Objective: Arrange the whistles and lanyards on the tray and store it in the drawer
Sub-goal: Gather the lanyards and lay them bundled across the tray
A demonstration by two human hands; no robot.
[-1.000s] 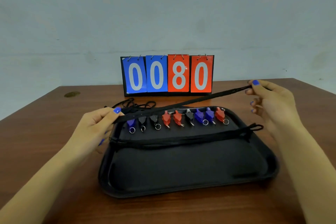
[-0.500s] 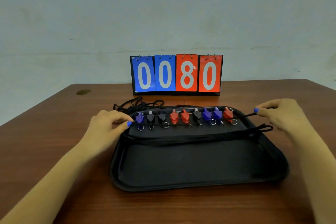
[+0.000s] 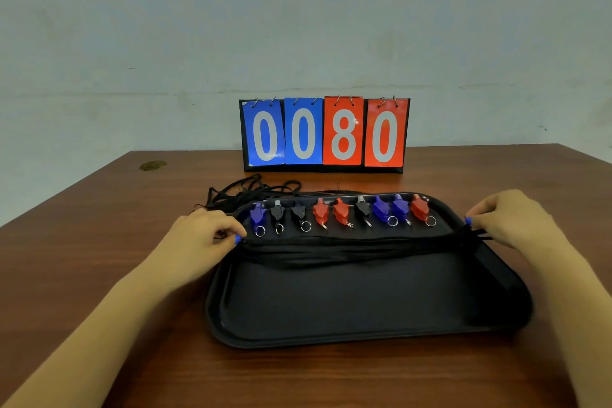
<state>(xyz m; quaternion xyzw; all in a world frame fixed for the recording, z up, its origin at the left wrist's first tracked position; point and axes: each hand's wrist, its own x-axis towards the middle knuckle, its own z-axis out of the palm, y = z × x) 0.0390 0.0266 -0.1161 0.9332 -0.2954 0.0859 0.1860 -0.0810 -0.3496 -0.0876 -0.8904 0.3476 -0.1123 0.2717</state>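
Observation:
A black tray (image 3: 364,325) lies on the brown table. Along its far edge stands a row of several whistles (image 3: 341,210), blue, black and red, each with a metal ring. Below them a bundle of black lanyards (image 3: 351,247) stretches straight across the tray. My left hand (image 3: 205,235) pinches the left end of a lanyard at the tray's left rim. My right hand (image 3: 510,219) pinches the right end at the right rim. The lanyard I hold rests on top of the bundle.
A loose heap of black lanyards (image 3: 245,192) lies on the table behind the tray's left corner. A flip scoreboard (image 3: 326,136) reading 0080 stands at the back against a pale wall. A small stain (image 3: 152,165) marks the table's far left.
Both hands came down with the stretched lanyard, from above the whistles onto the bundle across the tray. The camera view shifted so the tray sits further right.

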